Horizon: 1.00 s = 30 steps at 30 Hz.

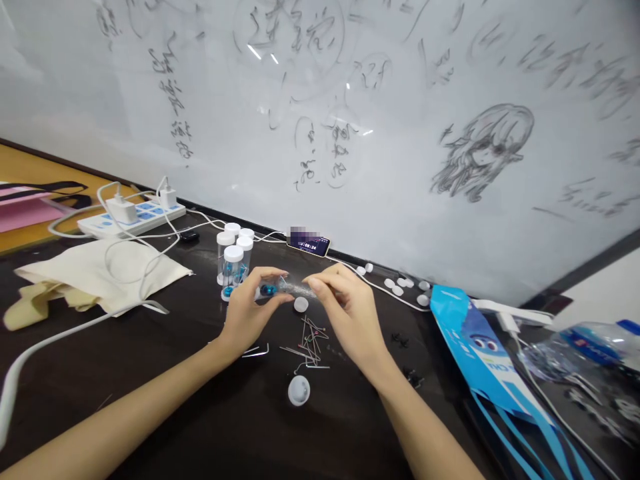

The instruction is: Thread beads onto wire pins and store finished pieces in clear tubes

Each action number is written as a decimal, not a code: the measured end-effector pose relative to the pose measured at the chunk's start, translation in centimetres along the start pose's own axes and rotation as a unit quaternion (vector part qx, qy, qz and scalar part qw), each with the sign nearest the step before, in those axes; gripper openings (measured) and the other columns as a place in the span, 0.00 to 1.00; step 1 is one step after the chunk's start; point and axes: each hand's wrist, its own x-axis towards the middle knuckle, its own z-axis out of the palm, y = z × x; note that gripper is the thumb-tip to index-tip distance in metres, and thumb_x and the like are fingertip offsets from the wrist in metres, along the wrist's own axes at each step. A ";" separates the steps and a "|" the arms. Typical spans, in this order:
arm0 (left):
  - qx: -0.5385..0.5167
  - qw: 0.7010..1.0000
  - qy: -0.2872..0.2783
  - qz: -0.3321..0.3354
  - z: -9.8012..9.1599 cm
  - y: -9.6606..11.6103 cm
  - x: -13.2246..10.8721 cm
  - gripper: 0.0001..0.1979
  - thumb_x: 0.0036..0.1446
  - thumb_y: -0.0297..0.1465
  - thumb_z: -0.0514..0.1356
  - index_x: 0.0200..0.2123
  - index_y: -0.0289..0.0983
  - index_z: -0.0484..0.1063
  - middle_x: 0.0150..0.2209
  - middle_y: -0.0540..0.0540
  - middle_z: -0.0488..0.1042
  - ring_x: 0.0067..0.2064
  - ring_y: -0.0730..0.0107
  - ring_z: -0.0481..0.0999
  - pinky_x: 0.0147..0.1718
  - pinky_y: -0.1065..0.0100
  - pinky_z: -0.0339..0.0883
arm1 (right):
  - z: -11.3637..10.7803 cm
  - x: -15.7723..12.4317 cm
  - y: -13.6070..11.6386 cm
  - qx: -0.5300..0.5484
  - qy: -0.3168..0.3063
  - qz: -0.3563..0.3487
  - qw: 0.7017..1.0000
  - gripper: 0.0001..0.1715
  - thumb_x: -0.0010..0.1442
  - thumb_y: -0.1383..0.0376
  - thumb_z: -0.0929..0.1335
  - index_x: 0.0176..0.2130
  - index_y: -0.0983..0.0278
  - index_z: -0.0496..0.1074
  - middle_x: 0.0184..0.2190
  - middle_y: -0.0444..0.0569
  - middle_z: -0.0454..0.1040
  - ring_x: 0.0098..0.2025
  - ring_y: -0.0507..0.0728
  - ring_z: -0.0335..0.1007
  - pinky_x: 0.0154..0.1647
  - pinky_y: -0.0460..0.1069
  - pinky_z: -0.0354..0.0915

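Observation:
My left hand (245, 313) is closed around a small clear vial (281, 285) lying on its side, with something blue inside. Its open-looking end faces my right hand (353, 313), whose thumb and fingertips are pinched together just across a small gap. Whatever those fingertips hold, if anything, is too small to make out. Below the vial lies a white cap (301, 305). Thin metal pins (313, 340) with small coloured ends are scattered between my hands. Closer to me is a round white cup-like cap (299, 391). Bent metal rods (257, 353) rest beside my left wrist.
Several white-capped clear vials (233, 255) stand behind my left hand. A phone (309, 242) leans on the whiteboard (225, 120). Loose white caps (397, 290), a blue bag (470, 340) and a water bottle (595, 343) are right; a power strip (100, 225) and cream pouch (90, 267) left.

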 end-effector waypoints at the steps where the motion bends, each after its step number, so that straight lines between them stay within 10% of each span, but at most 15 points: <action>1: -0.002 1.000 -0.001 -0.002 0.0 -0.1 0.1 0.17 0.51 0.26 0.69 0.43 0.41 0.72 0.40 0.49 0.77 0.43 0.63 0.76 0.44 0.64 0.69 | -0.3 0.1 0.0 -0.002 -0.009 -0.010 1.000 0.12 0.68 0.66 0.64 0.37 0.61 0.78 0.31 0.44 0.69 0.32 0.51 0.66 0.32 0.46 0.59; 11: -0.046 0.999 -0.024 0.011 0.1 0.3 -0.1 0.17 0.52 0.24 0.68 0.45 0.41 0.72 0.43 0.48 0.78 0.45 0.64 0.77 0.47 0.65 0.69 | -0.9 0.3 0.4 -0.047 -0.073 -0.075 0.993 0.15 0.65 0.73 0.66 0.43 0.58 0.79 0.35 0.44 0.67 0.34 0.51 0.66 0.33 0.46 0.60; 30: -0.013 0.994 -0.032 0.099 -0.1 0.2 0.0 0.14 0.56 0.26 0.66 0.45 0.42 0.76 0.42 0.45 0.79 0.44 0.62 0.76 0.46 0.60 0.68 | -1.2 0.2 -0.4 -0.064 -0.216 0.005 0.974 0.27 0.72 0.52 0.53 0.41 0.59 0.75 0.34 0.44 0.61 0.32 0.52 0.62 0.33 0.48 0.60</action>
